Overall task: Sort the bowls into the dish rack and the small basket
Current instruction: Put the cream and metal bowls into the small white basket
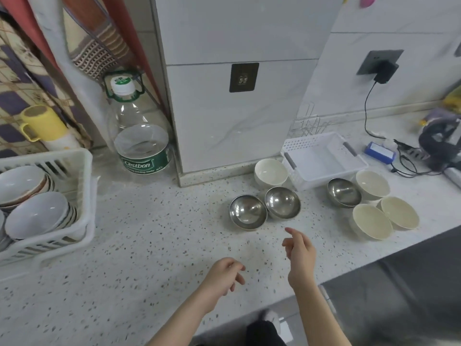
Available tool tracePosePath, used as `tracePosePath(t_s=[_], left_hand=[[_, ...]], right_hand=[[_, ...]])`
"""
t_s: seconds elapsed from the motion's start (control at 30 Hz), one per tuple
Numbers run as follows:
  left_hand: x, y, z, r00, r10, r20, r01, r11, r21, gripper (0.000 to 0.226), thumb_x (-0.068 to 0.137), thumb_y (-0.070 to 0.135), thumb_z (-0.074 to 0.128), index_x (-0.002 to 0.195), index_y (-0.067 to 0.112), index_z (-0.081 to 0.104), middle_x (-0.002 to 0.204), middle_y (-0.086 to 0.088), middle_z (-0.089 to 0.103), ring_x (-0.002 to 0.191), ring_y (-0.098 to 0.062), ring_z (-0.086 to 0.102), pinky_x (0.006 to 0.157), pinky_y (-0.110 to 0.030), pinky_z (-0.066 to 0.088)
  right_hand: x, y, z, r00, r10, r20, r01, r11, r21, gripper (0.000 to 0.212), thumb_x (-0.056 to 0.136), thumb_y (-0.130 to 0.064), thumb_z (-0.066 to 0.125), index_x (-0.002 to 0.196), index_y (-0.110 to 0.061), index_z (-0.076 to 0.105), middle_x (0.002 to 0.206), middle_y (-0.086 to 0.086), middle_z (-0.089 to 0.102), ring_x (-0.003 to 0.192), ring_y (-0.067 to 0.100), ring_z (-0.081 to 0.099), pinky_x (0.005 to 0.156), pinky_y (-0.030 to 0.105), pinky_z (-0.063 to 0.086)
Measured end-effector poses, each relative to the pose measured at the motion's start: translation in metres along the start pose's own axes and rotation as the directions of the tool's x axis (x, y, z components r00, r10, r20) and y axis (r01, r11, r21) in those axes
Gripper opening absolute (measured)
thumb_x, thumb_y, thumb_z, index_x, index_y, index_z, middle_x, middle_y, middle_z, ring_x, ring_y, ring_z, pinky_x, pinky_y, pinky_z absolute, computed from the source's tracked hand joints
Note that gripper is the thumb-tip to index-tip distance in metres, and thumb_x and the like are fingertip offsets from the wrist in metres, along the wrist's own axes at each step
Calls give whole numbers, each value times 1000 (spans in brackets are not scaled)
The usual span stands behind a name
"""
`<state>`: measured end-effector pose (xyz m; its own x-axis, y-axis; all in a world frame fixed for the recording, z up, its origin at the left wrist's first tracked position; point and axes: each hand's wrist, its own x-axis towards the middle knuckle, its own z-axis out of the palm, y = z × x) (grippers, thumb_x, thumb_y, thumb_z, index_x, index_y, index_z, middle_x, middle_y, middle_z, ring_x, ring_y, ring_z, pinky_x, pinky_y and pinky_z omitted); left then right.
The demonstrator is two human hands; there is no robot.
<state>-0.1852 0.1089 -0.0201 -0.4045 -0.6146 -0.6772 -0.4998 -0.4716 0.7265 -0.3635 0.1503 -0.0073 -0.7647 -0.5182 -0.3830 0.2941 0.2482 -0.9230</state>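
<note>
Both our hands hover empty over the counter, left hand (225, 272) loosely curled, right hand (299, 248) half spread. We judge nothing sorted yet: seven bowls, steel (247, 212) and cream (371, 221), sit beside the empty small basket (324, 158), wire dish rack (305, 124) behind.

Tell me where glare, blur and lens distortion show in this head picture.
Head view: glare spots sit in the steel bowls; wide-angle bending curves the wall tiles and counter edge; the clutter at far right is smeared; both hands look fairly sharp.

Upper left: Cestbon water jug (139, 136), yellow mug (42, 123). Upper right: black charger (385, 71) plugged in, blue box (379, 152).
</note>
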Motion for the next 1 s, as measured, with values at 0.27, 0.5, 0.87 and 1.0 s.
tracePosePath(t_s=[0.27, 0.5, 0.87, 1.0], left_hand=[[71, 67, 111, 999, 32, 10, -32, 999, -3, 22, 96, 32, 48, 104, 17, 62, 76, 5, 70, 54, -9, 48, 49, -20, 33], [131, 128, 250, 998, -61, 4, 61, 998, -12, 52, 91, 55, 48, 135, 28, 38, 97, 1, 71, 62, -11, 54, 48, -22, 34], [154, 154, 341, 991, -119, -60, 102, 965, -240, 34, 91, 14, 50, 124, 16, 42, 87, -13, 74, 44, -11, 50, 38, -20, 27], [156, 154, 342, 988, -126, -88, 95, 950, -297, 37, 89, 6, 50, 125, 12, 44, 73, -14, 73, 46, -11, 48, 39, -19, 28]], right_hand=[[113, -37, -95, 982, 7, -190, 5, 998, 59, 22, 94, -17, 48, 88, -17, 70, 65, 4, 52, 68, 13, 48, 81, 29, 41], [213, -56, -203, 928, -27, -370, 11, 999, -45, 25, 88, -31, 50, 103, -18, 65, 74, -1, 59, 74, 13, 55, 75, 34, 40], [279, -57, -288, 928, 210, -308, -286, 931, -228, 58, 88, -48, 48, 137, -18, 45, 81, -1, 72, 102, 30, 59, 93, 47, 41], [284, -61, -286, 953, 234, -192, -276, 932, -236, 37, 92, -34, 50, 123, -14, 52, 77, 1, 72, 73, 23, 59, 76, 38, 42]])
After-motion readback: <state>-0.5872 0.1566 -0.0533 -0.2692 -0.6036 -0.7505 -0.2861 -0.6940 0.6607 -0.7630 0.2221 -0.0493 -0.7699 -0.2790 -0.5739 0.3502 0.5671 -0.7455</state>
